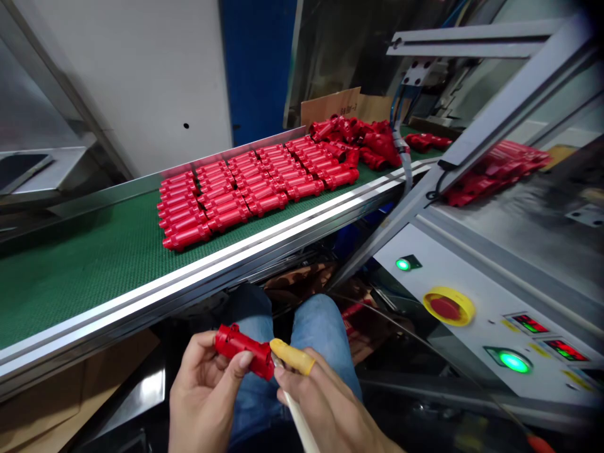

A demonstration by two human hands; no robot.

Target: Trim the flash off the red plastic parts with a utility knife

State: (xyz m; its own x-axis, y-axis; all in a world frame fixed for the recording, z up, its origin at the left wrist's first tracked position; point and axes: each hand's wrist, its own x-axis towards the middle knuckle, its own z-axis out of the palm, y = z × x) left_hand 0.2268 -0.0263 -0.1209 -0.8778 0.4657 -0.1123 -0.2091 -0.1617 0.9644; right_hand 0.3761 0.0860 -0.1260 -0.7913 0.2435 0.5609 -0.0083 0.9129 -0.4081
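Observation:
My left hand (207, 384) is closed around a red plastic tubular part (243, 349), with the thumb pressed along its side. The part lies slanted above my lap, its right end toward my other hand. My right hand (321, 390) pinches a slim cream-handled tool (299, 418) whose small metal tip meets the right end of the part. A yellow finger cot (292, 357) covers the index finger and rests against that end. The exact shape of the tip is hidden by the fingers.
Rows of similar red parts (226, 195) lie on a green conveyor belt (89, 264), with a loose heap (358, 138) farther right. A metal rail (202, 264) edges the belt. At right stands a machine frame with an emergency stop button (448, 306) and lit green buttons (514, 362).

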